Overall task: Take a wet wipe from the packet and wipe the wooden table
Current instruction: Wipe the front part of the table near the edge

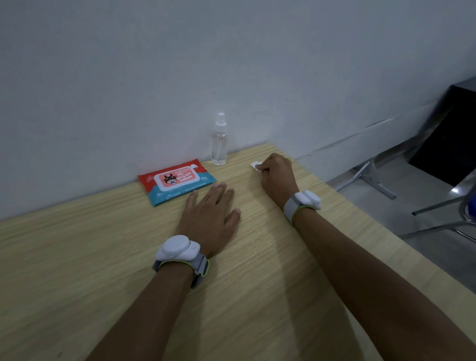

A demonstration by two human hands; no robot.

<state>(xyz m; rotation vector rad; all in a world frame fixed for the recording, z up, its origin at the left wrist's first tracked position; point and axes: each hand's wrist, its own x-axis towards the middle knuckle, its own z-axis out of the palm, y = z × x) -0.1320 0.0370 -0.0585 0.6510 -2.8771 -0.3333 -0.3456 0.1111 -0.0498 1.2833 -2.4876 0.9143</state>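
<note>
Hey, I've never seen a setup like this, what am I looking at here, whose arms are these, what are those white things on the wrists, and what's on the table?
There is no robot here. The single picture comes from a wide-angle camera worn on a person's head, looking forward and down, so the two arms are that person's own. Each wrist carries a white device on a grey strap; what it does cannot be told from the picture.

The left hand lies flat on the wooden table, fingers straight. The right hand is curled around a small white wet wipe and holds it down near the table's far right corner.

Against the wall lie a red and blue packet of wet wipes, its lid closed, and beside it stands a clear spray bottle. At the right, off the table, part of a metal-framed chair shows.
</note>
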